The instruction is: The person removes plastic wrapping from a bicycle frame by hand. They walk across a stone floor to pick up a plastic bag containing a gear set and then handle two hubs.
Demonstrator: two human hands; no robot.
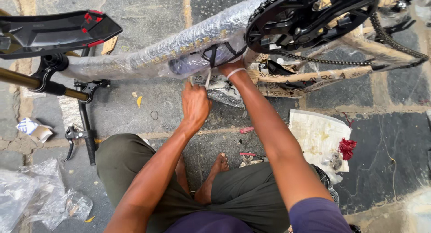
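A new bicycle frame wrapped in clear crinkled plastic film (152, 53) lies upside down across grey stone paving (148, 17), filling the top of the view, and a person squats beside it, seen from above. The unwrapping looks only begun: film covers the long sloping tube from end to end, brown paper strips (305, 75) are wound round the thinner rear tubes, and only loose scraps lie on the ground. The matte black toothed chainring with its crank (301, 17) is bare, and a dull metal chain (327, 61) runs back from it. At far left, a glossy black plastic mudguard with red tabs (49, 31) sits above a bronze-coloured fork tube (22, 79), and a black handlebar with a brake lever (85, 134) lies on the stone. A crumpled white paper sheet with a red rag on it (318, 136) lies at right, and clear plastic bags (31, 197) are heaped at lower left. The left hand (195, 105) is closed in a fist just beneath the wrapped tube, seeming to pinch a thin white strip of wrapping. The right hand (231, 66) reaches up under the frame near the chainring; its fingers are hidden behind the tube, so I cannot tell how they stand. A small red-handled tool (249, 156) lies by the bare foot.
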